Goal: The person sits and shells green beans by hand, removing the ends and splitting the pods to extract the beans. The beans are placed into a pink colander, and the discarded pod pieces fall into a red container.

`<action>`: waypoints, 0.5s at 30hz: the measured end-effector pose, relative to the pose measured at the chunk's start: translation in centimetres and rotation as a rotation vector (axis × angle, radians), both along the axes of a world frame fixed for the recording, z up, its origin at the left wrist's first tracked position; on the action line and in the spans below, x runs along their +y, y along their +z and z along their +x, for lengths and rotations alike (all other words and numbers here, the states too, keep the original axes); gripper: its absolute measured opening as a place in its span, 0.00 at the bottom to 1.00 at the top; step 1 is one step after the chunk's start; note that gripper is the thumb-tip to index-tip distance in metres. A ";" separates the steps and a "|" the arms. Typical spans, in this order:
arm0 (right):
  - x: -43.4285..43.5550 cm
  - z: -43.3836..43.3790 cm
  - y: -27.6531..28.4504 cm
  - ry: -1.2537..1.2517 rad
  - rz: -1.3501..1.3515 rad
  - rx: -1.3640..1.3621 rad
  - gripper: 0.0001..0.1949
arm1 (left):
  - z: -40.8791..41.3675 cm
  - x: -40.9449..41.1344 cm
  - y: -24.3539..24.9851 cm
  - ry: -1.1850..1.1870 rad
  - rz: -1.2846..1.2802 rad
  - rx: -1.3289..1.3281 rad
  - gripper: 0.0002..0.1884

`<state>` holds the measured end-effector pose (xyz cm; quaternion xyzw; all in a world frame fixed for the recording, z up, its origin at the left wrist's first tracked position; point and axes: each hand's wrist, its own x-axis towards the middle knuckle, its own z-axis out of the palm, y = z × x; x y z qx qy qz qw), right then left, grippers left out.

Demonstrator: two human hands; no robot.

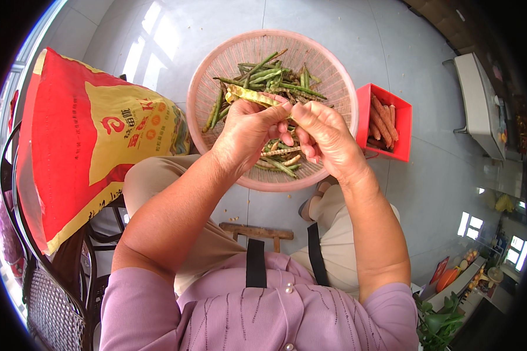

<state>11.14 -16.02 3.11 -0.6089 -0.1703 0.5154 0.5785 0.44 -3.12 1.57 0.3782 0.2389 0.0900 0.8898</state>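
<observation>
A yellow-green bean pod [252, 95] lies across the fingers of my left hand [250, 127], gripped between thumb and index finger. Its near end runs to the fingertips of my right hand [331, 138], which are pinched together beside the left thumb. What those right fingertips hold is partly hidden and blurred. Both hands are above a round pink plastic basket [194, 94]. Inside it lies a loose heap of green and brownish bean pods [268, 77]. Paler pods [281, 151] show below, between my hands.
On the right stands a red box [403, 131] with reddish-brown, rod-like pieces [383, 120]. A large red and yellow printed sack [110, 127] rests at left near a woven chair [55, 307]. A low wooden stool [257, 230] and scattered kernels [233, 218] are on the tiled floor [439, 184].
</observation>
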 end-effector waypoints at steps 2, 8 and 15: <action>0.0 -0.2 -0.4 0.038 0.039 -0.071 0.18 | 0.1 -0.2 0.0 -0.018 0.022 0.002 0.05; -0.1 0.4 -1.3 0.036 0.068 -0.023 0.15 | 0.1 0.1 0.2 -0.052 0.100 0.036 0.05; 0.1 0.5 -0.9 0.075 0.019 -0.049 0.11 | 0.0 0.1 0.4 -0.023 0.138 0.063 0.05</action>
